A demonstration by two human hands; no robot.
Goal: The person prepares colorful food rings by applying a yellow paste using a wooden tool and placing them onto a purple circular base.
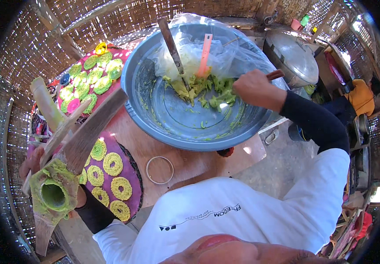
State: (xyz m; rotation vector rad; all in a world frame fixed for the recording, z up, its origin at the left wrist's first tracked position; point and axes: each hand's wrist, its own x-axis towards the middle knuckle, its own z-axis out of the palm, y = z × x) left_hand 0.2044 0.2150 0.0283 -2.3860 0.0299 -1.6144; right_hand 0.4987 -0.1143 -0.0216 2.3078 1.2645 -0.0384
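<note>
At the left, my left hand (32, 162) is closed round a wooden frame (94, 132) with crossed arms. A dough-smeared plate with a round tube (53, 196) faces up from it, and a pale cylindrical plunger (46, 103) sticks out of its far side. Over the right part of a large blue basin (132, 110), my right hand (253, 90) grips a tool with a brown wooden handle (275, 74); its working end is down by the green dough (220, 90). A wooden-handled knife (171, 46) and a pink plastic strip (205, 50) stand in the dough.
Clear plastic sheeting (190, 44) lines the basin's far side. Ring-shaped pieces of dough lie on a purple round tray (106, 169), with more on a farther pink tray (106, 94). A metal ring (160, 170) rests on the wooden board (190, 165). A large lidded pot (293, 57) stands right.
</note>
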